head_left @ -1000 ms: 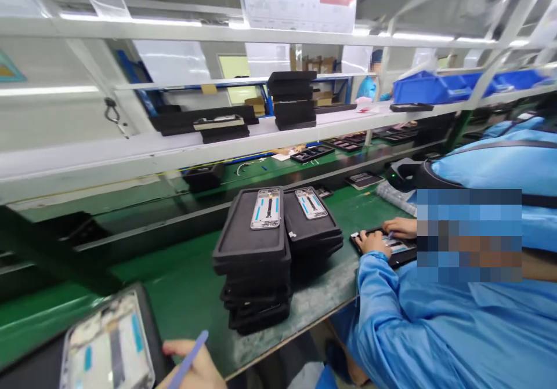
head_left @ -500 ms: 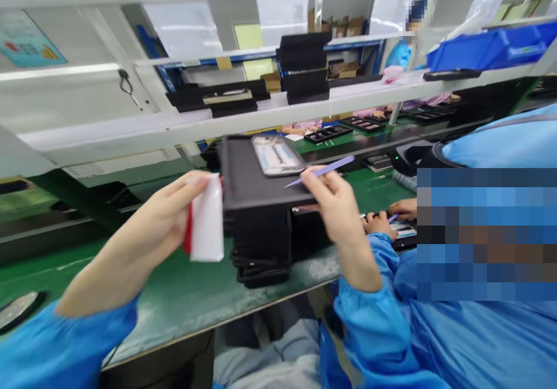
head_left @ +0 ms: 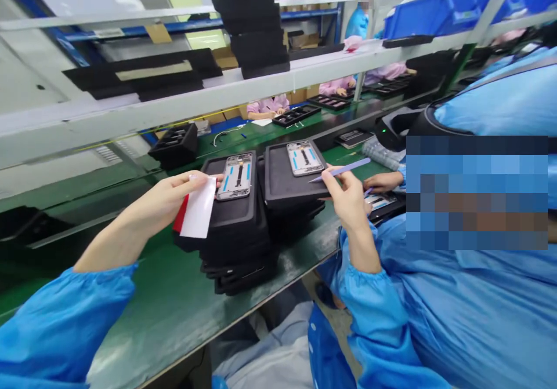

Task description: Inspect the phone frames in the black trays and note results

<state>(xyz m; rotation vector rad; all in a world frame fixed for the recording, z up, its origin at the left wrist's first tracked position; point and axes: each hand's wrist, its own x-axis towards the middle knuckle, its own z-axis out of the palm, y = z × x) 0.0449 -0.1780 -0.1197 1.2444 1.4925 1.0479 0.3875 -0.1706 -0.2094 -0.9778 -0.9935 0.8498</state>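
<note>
My left hand [head_left: 163, 203] is closed, pinching a white sheet with red backing [head_left: 199, 212] over the left corner of a stack of black trays [head_left: 243, 212]. On that stack's top tray lies a silver phone frame [head_left: 237, 177] with blue strips. My right hand [head_left: 351, 203] pinches pointed purple tweezers [head_left: 354, 166] and grips the right front corner of another black tray [head_left: 281, 177]. A second phone frame [head_left: 304, 158] rests in this tray, which sits over more black trays on the right. The fingers beneath its edge are hidden.
Close on my right a co-worker in blue [head_left: 470, 296] works on another phone frame [head_left: 380, 202]. A white shelf rail [head_left: 174, 99] crosses ahead, bearing stacked black boxes [head_left: 256, 35] and blue bins [head_left: 426, 15]. The green bench's front edge [head_left: 261, 305] runs below my hands.
My right hand has moved the black tray with its phone frame rightward off the left stack, uncovering the phone frame beneath. My left hand still holds the sheet. The view has turned right.
</note>
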